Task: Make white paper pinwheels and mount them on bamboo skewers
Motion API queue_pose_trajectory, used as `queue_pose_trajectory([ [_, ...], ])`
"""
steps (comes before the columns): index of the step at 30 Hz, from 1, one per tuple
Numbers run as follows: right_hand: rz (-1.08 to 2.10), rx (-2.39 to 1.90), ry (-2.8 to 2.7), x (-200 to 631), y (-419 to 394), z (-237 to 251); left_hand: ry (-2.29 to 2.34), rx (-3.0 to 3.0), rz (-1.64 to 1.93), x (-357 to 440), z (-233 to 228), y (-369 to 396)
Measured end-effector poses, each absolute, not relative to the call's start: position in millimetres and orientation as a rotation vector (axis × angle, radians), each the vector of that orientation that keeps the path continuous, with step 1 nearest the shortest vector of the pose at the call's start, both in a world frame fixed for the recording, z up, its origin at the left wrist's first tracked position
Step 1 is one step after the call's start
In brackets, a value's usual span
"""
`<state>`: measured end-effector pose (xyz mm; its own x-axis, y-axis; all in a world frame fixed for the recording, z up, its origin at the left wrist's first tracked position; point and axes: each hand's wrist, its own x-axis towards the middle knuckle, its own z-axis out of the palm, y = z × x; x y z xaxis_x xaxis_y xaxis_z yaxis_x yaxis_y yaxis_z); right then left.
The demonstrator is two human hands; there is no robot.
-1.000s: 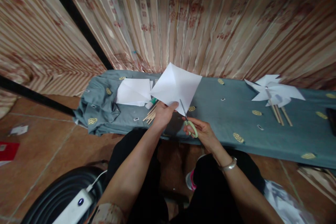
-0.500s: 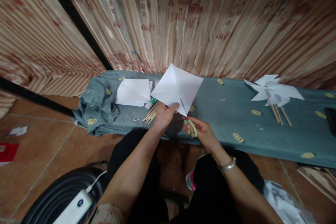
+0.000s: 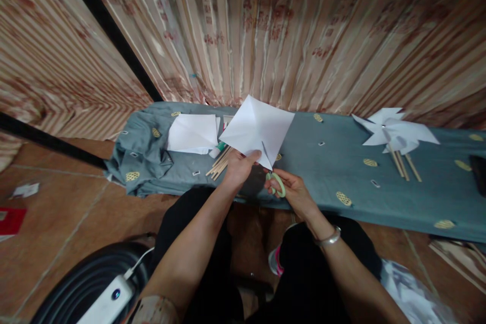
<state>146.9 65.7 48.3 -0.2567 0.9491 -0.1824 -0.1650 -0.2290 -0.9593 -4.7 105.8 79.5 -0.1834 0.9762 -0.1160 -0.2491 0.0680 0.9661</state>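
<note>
1. Head view: the left hand (image 3: 238,168) has its fingers pinched tight on the near corner of the white paper square (image 3: 258,129), holding it up just above the desk (image 3: 326,167).
2. The right hand (image 3: 294,193) has its fingers closed through the green loops of the scissors (image 3: 274,176); the blades poke into the paper's near corner along a fold line.
3. To do this cut well I'd say keep the paper taut, run the blades right on the crease, and stop short of the middle.
4. Keep the left thumb off the blade line, it sits pretty close.
5. Further out: spare sheets (image 3: 193,133) and wooden sticks (image 3: 219,163) on the left, finished pinwheels (image 3: 395,133) far right.
</note>
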Motion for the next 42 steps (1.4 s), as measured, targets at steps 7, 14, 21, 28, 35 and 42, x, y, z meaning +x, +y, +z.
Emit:
queue_pose_trajectory([
  [7, 1.631, -1.107, -1.13, 146.5, 66.1, 48.3, 1.194, 0.84, 1.38, -4.1, 80.3, 105.9],
  [14, 1.6, -1.099, -1.177, 146.1, 65.7, 53.8, 1.189, 0.854, 1.369, -2.7, 78.3, 105.8],
  [21, 1.596, -1.115, -1.129, 145.1, 66.3, 52.6, 1.191, 0.886, 1.37, -1.8, 78.0, 105.8],
  [28, 1.578, -1.115, -1.173, 145.6, 66.2, 55.0, 1.172, 0.91, 1.382, -1.4, 72.9, 106.4],
  [35, 1.555, -1.115, -1.212, 146.2, 66.7, 56.8, 1.154, 0.934, 1.368, -0.9, 74.2, 103.7],
  [42, 1.553, -1.15, -1.2, 145.9, 66.6, 54.4, 1.165, 0.9, 1.358, 0.5, 78.8, 103.0],
])
